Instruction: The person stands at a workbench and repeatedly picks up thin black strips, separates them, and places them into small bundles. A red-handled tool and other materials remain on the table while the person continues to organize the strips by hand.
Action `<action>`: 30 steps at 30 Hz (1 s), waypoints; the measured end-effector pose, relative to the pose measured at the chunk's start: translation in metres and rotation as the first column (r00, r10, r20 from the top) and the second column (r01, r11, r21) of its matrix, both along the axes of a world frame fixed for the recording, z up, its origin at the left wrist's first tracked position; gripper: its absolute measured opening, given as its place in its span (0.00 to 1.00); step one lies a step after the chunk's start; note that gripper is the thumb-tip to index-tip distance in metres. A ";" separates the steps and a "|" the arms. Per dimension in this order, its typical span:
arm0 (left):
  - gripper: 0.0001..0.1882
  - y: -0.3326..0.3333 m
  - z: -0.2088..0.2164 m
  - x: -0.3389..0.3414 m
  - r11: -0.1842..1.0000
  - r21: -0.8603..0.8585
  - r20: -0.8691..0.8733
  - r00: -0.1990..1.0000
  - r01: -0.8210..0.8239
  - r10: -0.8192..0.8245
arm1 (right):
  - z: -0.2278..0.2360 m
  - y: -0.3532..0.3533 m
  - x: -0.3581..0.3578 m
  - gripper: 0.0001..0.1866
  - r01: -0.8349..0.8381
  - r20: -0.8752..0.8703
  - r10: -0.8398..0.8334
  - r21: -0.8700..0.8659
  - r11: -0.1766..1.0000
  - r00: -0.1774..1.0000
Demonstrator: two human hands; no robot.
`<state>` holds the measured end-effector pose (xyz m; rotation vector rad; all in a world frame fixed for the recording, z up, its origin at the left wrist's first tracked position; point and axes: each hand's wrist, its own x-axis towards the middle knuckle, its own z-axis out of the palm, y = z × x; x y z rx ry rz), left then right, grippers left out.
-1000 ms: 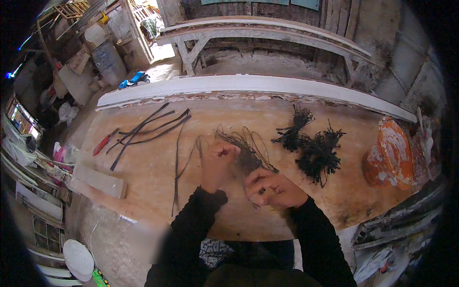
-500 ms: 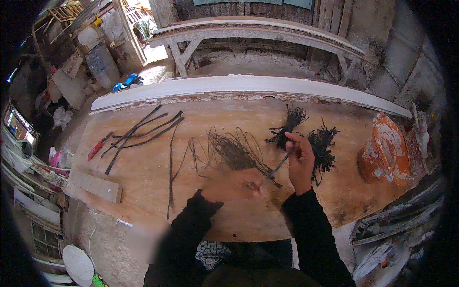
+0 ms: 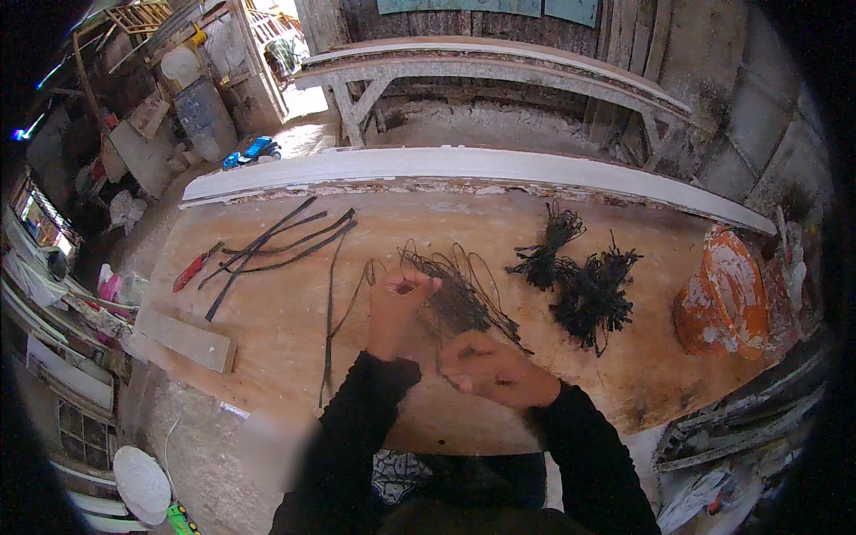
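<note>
Wire loops (image 3: 450,290) sit fanned out on the tabletop (image 3: 294,330), right between the two hands. The left hand (image 3: 397,303) is up at their near-left edge, fingers pinched narrow on a strand. The right hand (image 3: 495,367) is curled tight at the bundle's lower end, gripping it. Off to the right, a big orange bowl (image 3: 724,303) lies near the table's edge; closer in, two black tie bundles (image 3: 584,281) crowd that side. Left of the left hand, long dark strips (image 3: 281,241) sprawl, with a wood block (image 3: 183,337) and a red tool (image 3: 194,267) farther out. There's bare wood just left of the left hand, and the near table edge runs right under the wrists.
</note>
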<state>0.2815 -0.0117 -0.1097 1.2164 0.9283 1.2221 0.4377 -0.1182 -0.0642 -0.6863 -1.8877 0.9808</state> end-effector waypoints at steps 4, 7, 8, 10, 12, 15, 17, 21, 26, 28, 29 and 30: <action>0.01 -0.006 0.000 0.005 0.976 0.220 -0.176 0.983 -0.005 0.045 | -0.003 0.001 0.011 0.10 0.011 -0.012 -0.013 -0.116 0.993 1.000; 0.03 -0.012 -0.003 0.010 0.939 0.333 -0.271 0.963 0.088 0.006 | 0.011 -0.003 0.015 0.07 0.052 0.115 -0.033 -0.163 0.985 0.993; 0.03 -0.014 -0.004 0.012 0.941 0.311 -0.294 0.955 0.135 -0.040 | 0.009 -0.003 0.017 0.06 0.107 0.095 -0.092 -0.161 0.981 0.991; 0.03 -0.014 -0.006 0.011 0.908 0.339 -0.350 0.929 0.245 -0.120 | 0.001 -0.001 0.020 0.04 0.212 0.054 -0.206 -0.160 0.964 0.977; 0.03 -0.010 -0.009 0.014 0.817 0.435 -0.413 0.890 0.379 -0.193 | -0.012 0.006 0.031 0.06 0.438 -0.007 -0.438 -0.043 0.898 0.899; 0.02 -0.029 0.009 0.015 0.727 0.097 -0.005 0.731 0.680 -0.682 | -0.032 0.023 0.045 0.06 0.766 -0.043 -0.765 -0.002 0.643 0.642; 0.02 -0.035 0.019 0.013 0.591 0.021 -0.023 0.591 0.807 -0.806 | -0.029 0.029 0.052 0.06 0.868 -0.030 -0.868 -0.010 0.496 0.495; 0.04 -0.031 0.013 0.012 0.685 0.042 0.012 0.685 0.727 -0.728 | -0.030 0.032 0.064 0.06 0.894 -0.034 -0.902 0.156 0.420 0.430; 0.05 -0.005 0.011 0.001 0.983 0.042 -0.140 0.975 0.179 -0.172 | -0.024 0.023 0.059 0.06 0.727 0.013 -0.730 0.067 0.683 0.684; 0.04 0.000 0.012 -0.006 1.000 -0.029 -0.093 0.996 0.011 -0.014 | -0.014 0.019 0.039 0.07 0.511 0.001 -0.512 -0.062 0.857 0.859; 0.04 0.002 0.012 -0.005 0.999 -0.014 -0.100 0.994 -0.040 0.039 | -0.014 0.016 0.034 0.08 0.397 0.013 -0.397 -0.084 0.914 0.918; 0.04 0.003 0.010 -0.003 0.996 0.001 -0.106 0.990 -0.090 0.090 | -0.015 0.014 0.030 0.08 0.278 0.023 -0.277 -0.107 0.955 0.961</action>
